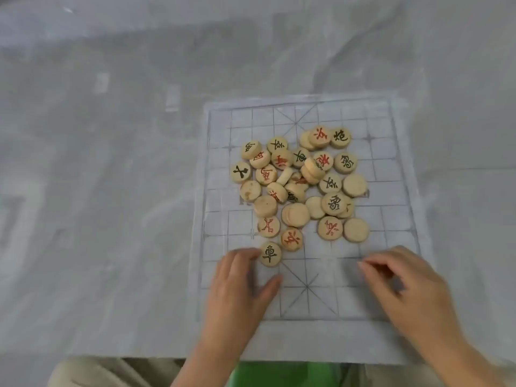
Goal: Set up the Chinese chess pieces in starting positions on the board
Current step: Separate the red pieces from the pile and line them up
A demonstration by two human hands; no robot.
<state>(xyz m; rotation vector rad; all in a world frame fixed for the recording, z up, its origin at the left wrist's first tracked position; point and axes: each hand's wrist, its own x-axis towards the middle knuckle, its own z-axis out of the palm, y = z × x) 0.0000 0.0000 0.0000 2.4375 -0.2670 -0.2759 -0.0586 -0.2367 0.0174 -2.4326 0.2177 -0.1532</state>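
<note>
Board point(312, 303): thin paper sheet with a ruled grid, flat on the desk point(111, 191). Pieces point(298, 185): round pale wooden discs with red or black characters, heaped mid-board, some face down. Left hand point(237, 289): fingers spread, touching black-marked disc point(270, 254), no grip. Right hand point(405, 286): fingers loosely curled, nothing visible in them.

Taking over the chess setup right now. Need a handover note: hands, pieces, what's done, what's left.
Left hand: open, low on the board, index fingertip against the black chariot, not gripping it.
Right hand: fingers curled over the board's near right; no piece shows in it, but I cannot be sure.
Pieces: the heap lies mid-board, some face down, some stacked or on edge; the chariot sits at its near-left edge.
Done: nothing set on a starting point.
Left: flip the face-down pieces, sort red from black, place every piece.
</note>
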